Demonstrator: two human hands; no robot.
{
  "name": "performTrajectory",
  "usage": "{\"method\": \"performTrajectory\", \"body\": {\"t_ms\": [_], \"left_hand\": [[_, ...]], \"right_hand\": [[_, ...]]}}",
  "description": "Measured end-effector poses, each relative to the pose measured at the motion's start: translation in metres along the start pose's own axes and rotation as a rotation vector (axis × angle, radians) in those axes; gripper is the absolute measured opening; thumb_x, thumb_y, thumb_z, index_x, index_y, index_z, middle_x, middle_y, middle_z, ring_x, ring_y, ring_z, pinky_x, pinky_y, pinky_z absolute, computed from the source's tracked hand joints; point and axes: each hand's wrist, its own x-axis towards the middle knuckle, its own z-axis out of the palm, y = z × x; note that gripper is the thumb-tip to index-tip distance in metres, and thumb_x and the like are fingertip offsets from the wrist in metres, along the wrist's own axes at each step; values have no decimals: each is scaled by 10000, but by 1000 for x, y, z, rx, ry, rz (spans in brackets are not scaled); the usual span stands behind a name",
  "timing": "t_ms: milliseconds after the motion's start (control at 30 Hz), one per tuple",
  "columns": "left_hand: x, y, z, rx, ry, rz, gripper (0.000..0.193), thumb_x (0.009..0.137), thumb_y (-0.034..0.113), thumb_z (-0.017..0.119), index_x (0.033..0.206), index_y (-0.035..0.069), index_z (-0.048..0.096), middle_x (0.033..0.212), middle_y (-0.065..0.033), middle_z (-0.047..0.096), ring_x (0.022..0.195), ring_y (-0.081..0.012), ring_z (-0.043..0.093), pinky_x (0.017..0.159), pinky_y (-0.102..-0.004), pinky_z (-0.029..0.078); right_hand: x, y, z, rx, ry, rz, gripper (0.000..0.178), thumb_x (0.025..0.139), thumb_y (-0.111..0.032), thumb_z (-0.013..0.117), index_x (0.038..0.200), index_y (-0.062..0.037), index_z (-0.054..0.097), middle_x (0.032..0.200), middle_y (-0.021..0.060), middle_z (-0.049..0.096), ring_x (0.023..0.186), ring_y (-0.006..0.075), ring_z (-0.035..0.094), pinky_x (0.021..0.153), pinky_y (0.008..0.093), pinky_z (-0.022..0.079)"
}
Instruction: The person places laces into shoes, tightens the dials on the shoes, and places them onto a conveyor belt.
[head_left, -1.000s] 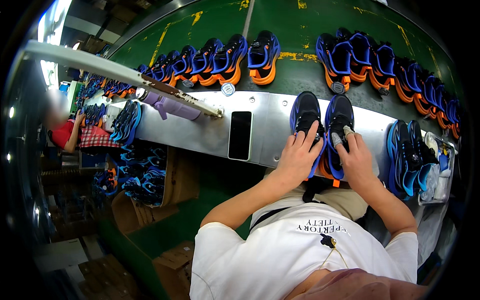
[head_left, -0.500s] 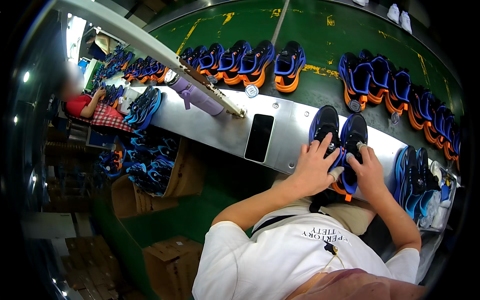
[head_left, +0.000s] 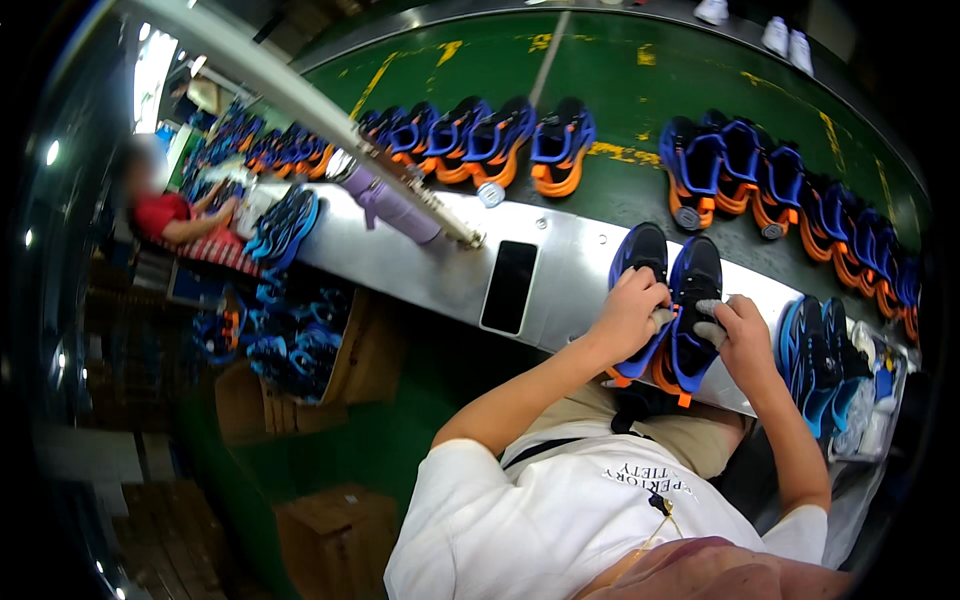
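A: Left hand (head_left: 628, 318) has its fingers curled on the left blue sneaker (head_left: 640, 290); right hand (head_left: 742, 338) pinches grey stuffing at the right blue sneaker (head_left: 692, 315).

B: Both sit on the steel bench (head_left: 420, 265), beside a black phone (head_left: 509, 286). Sneaker rows (head_left: 480, 140) line the green belt (head_left: 620, 80) beyond.

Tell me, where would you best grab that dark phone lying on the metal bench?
Probably the phone by its two long edges, coming from above: it lies flat, screen up, on the metal bench with bare metal on both sides, so fingers could pinch across its narrow width.
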Motion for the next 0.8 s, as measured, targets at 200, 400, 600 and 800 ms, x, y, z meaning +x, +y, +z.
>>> {"method": "performTrajectory", "body": {"t_ms": [200, 400, 600, 800], "left_hand": [[-3, 9, -4, 142, 8, -131, 264, 717, 68, 729, 964, 35, 642, 928, -121, 583, 864, -329, 569, 747, -395, 470], [1, 13, -7, 16, -51, -47, 226, 727, 34, 703, 949, 40, 658, 926, -99, 586, 819, -276, 573, 703, -359, 475], [2, 1, -8, 33, -112, 53, 324, 728, 24, 705, 1046, 45, 643, 914, -75, 583, 731, -220, 552, 642, -310, 459], [-2, 12, -4, -30, -37, -135, 320, 773, 44, 704, 1087, 52, 648, 862, -54, 551, 660, -162, 479, 615, -281, 426]], "right_hand": [[16, 19, -17, 369, -306, 12, 339, 764, -206, 762, 1074, -99, 677, 868, 123, 550, 806, 263, 556, 732, 347, 462], [20, 6, -28, 320, -363, 180, 360, 746, -212, 777, 1074, -100, 682, 875, 119, 557, 770, 267, 575, 697, 349, 469], [7, 16, 0, 196, -102, 101, 391, 732, -267, 788, 1062, -94, 670, 805, 119, 551, 740, 306, 566, 672, 369, 464], [12, 26, -7, 317, -159, -111, 319, 741, -272, 768, 987, -97, 665, 805, 120, 553, 764, 317, 574, 677, 390, 466]]}}
